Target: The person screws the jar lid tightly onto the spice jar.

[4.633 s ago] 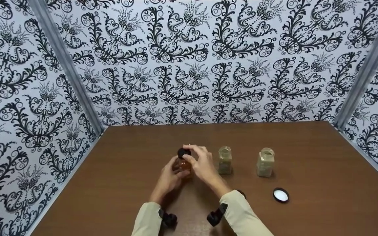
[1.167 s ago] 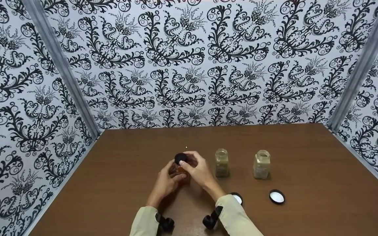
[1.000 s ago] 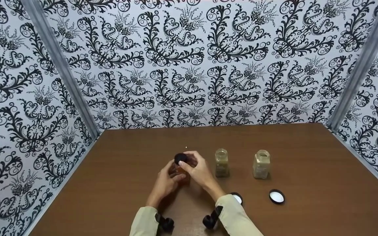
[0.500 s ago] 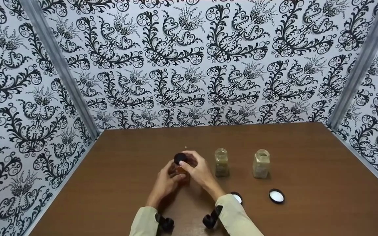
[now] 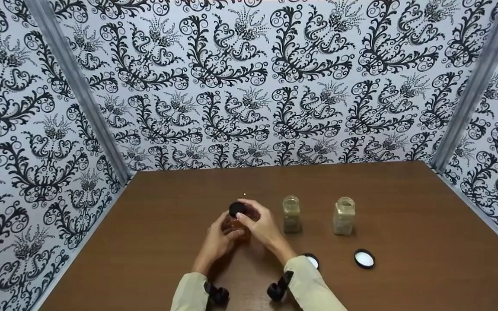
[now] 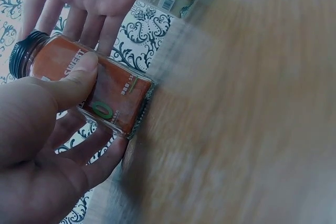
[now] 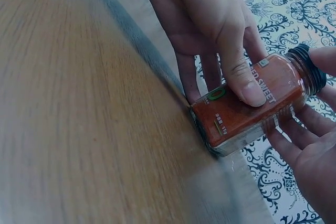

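Note:
An orange-red spice jar with a black screw lid stands upright on the table between my hands. My left hand grips its body, thumb across the label and fingers behind. At the top, my right hand pinches the lid's edge between thumb and fingers, the other fingers reaching down beside the glass. The lid sits on the jar's neck; whether it is tight I cannot tell. To the right stand two uncapped glass jars, one with dark greenish powder, one with paler powder.
Two black lids with white inner faces lie upturned on the brown table: one lid in front of the paler jar, another lid partly behind my right sleeve. Patterned panels wall the back and sides.
Since the earliest frame, my right fingers have shifted around the lid and the head view has moved slightly. The loose lid by my right sleeve shows more. Over the last second almost nothing moves.

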The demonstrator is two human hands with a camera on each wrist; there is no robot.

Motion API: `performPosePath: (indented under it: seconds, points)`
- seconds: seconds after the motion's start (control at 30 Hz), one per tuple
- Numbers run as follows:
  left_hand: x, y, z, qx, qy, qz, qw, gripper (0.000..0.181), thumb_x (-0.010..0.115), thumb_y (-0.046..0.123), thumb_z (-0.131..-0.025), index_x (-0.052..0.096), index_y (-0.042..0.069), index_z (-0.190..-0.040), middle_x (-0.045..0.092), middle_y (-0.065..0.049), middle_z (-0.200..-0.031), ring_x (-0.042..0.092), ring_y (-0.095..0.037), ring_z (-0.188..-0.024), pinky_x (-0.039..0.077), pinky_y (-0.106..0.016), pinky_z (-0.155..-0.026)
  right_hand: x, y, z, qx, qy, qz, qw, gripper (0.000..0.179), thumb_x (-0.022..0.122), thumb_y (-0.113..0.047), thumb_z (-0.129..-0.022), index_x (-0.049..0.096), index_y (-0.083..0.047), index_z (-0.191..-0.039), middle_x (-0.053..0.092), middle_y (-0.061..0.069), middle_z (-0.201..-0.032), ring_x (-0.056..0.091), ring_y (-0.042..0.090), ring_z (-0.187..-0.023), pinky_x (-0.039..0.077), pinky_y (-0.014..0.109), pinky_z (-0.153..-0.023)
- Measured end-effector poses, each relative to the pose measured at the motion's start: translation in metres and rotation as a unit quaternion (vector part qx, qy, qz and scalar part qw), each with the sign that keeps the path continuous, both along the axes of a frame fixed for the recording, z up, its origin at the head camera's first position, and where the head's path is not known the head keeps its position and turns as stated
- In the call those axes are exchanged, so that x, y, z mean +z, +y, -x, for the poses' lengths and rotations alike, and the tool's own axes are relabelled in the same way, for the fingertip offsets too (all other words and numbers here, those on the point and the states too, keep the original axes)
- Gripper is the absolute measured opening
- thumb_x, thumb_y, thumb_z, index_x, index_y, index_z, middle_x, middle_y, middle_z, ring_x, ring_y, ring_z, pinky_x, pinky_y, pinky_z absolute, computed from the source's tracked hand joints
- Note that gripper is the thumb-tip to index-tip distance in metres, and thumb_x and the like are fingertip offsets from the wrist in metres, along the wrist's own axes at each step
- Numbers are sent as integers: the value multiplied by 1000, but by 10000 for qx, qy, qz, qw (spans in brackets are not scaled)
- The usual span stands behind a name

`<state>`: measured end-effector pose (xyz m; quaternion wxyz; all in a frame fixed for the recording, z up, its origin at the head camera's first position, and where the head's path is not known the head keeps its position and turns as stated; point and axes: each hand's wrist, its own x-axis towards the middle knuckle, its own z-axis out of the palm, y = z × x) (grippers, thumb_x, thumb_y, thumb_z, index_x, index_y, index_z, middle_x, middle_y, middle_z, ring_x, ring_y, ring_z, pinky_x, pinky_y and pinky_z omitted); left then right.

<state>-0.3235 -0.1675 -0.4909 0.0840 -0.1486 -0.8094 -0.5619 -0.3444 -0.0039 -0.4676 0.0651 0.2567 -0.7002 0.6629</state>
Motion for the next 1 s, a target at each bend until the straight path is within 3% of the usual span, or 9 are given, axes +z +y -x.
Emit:
performPosePath:
  seconds: [0.2,0.37,0.63,1.0]
  points:
    - [0,0,0,56,52,35,10000,57,73,7,-90,49,0,-142,63,-28,-128,63,-40,-120,54,-45,-102,-1,-1,0,51,-91,150,9998,40,70,-12,-93,60,-1,-130,67,23,-125,64,36,-119,51,43,-105]
    - [1,0,-1,66,2,31,10000,58,73,7,-90,49,1,-142,63,-27,-127,63,-40,-120,54,-46,-102,0,0,-1,62,-105,17,9999,45,67,-13,-95,56,-3,-138,63,23,-134,61,35,-125,48,47,-110]
    - [-2,1,0,102,143,71,9998,57,74,10,-89,51,1,-141,65,-25,-124,64,-38,-118,55,-44,-101,0,-3,0,16,-105,45,9999,38,69,-13,-94,59,-1,-129,67,23,-125,65,33,-117,54,36,-100]
    - [-3,1,0,92,203,119,9997,55,73,9,-90,51,1,-140,65,-25,-126,64,-39,-119,55,-44,-101,-1,-1,0,-17,-246,-7,9997,43,67,-13,-95,57,-3,-136,64,22,-131,62,34,-123,49,42,-108]
